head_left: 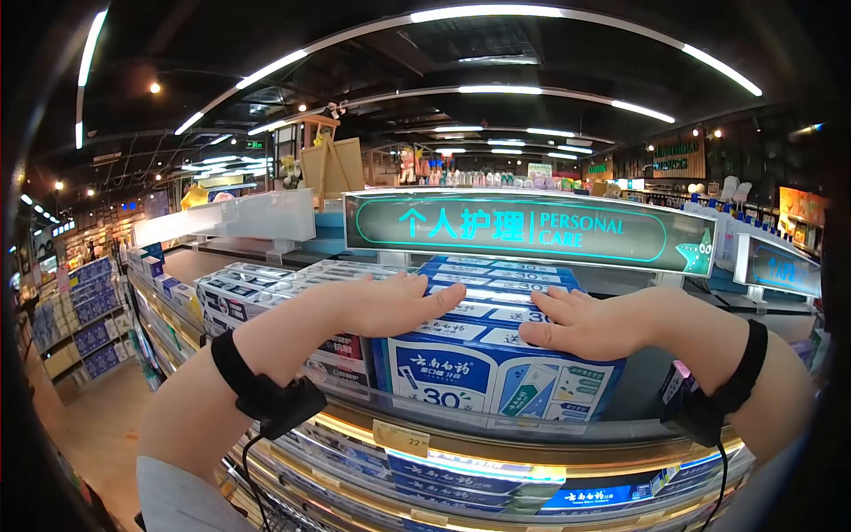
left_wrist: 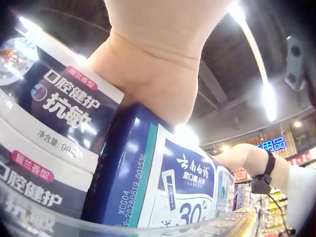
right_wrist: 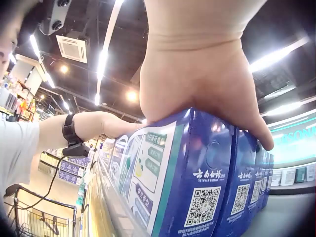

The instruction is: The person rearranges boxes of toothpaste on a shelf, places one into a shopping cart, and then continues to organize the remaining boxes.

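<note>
Q. What is shown at the left?

A. A stack of navy-and-white cardboard cartons with pink labels [left_wrist: 74, 111]. Above the seam between it and the next row, the bare left hand [head_left: 381, 306] is laid. Its fingers are seen extended, with nothing gripped; some fingertips are hidden from the left wrist view.

Q. And in the middle?

A. The row of glossy blue-and-white rectangular cardboard cartons [head_left: 501, 390], several deep, is set on a smooth grey shelf [right_wrist: 281, 212], behind a clear plastic front lip [head_left: 651, 428].

Q. And at the right?

A. The bare right hand [head_left: 603, 324] is laid over the tops of the blue-and-white cartons, its fingers spread and nearly straight, with nothing grasped. How hard either palm is pressed cannot be told.

Q. How is such a step best performed?

A. The row appears to be steadied or squared from above. Pressure should be shared evenly between both palms, so that the thin card is not dented. The printed fronts should be kept parallel to the lip, the right ends aligned, and the neighbouring stack left undisturbed by the left wrist.
</note>
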{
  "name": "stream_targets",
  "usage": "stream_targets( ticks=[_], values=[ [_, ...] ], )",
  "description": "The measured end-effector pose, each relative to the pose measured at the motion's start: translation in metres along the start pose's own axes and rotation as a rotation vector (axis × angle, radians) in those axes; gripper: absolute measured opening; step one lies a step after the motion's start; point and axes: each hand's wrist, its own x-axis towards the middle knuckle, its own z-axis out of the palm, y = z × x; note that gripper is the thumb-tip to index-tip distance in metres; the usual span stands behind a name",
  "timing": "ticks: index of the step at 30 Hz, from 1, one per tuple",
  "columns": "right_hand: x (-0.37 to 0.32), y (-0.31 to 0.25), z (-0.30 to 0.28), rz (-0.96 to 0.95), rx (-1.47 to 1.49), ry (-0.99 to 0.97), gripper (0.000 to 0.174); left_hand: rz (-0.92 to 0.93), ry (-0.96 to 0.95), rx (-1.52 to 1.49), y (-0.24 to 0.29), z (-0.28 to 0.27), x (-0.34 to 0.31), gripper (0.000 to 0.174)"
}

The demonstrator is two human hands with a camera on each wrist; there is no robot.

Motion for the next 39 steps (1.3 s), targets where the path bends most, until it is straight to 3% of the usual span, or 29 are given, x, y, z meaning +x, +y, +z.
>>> stream_targets(
  ticks=[4, 7, 9, 13, 17, 19, 20, 23, 27, 31, 33, 37, 39],
  values=[
    [-0.002, 0.001, 0.006, -0.018, 0.040, 0.039, 0.103, 0.040, 0.102, -0.021, 0.005, 0.007, -0.009, 0.104],
    [0.003, 0.005, 0.009, -0.050, 0.035, 0.062, 0.102, -0.010, 0.085, 0.013, 0.007, 0.005, -0.005, 0.106],
    [-0.001, 0.007, 0.010, -0.038, 0.038, 0.061, 0.102, -0.070, 0.011, 0.102, 0.015, 0.002, -0.007, 0.092],
    [-0.006, 0.010, 0.010, -0.010, 0.042, 0.060, 0.102, -0.055, 0.023, 0.095, 0.018, 0.006, -0.005, 0.094],
    [-0.008, 0.010, 0.010, -0.018, 0.050, 0.060, 0.102, -0.035, 0.198, 0.069, 0.020, 0.010, -0.011, 0.090],
    [-0.010, 0.011, 0.011, -0.032, 0.081, 0.076, 0.101, 0.245, 0.462, -0.687, 0.022, 0.011, -0.032, 0.085],
    [-0.011, 0.011, 0.012, -0.036, 0.077, 0.080, 0.101, 0.265, 0.529, -1.071, 0.038, 0.018, -0.054, 0.079],
    [-0.011, 0.018, 0.020, -0.040, 0.147, 0.139, 0.098, 0.368, 0.629, -1.176, 0.026, 0.065, -0.064, 0.075],
    [-0.016, 0.027, 0.027, -0.108, 0.236, 0.297, 0.095, 0.347, 0.822, -1.074, 0.041, 0.098, -0.081, 0.071],
    [-0.018, 0.023, 0.033, -0.085, 0.345, 0.348, 0.090, 0.187, 0.755, -1.262, 0.032, 0.102, -0.068, 0.073],
    [-0.018, 0.029, 0.039, -0.123, 0.392, 0.369, 0.088, 0.054, 0.565, -1.675, 0.034, 0.093, -0.056, 0.075],
    [-0.012, 0.042, 0.047, -0.237, 0.598, 0.445, 0.084, -0.042, 0.531, -1.771, 0.032, 0.085, -0.044, 0.086],
    [-0.013, 0.037, 0.047, -0.087, 0.774, 0.442, 0.082, -0.038, 0.493, -1.773, 0.035, 0.075, -0.049, 0.082]
  ],
)
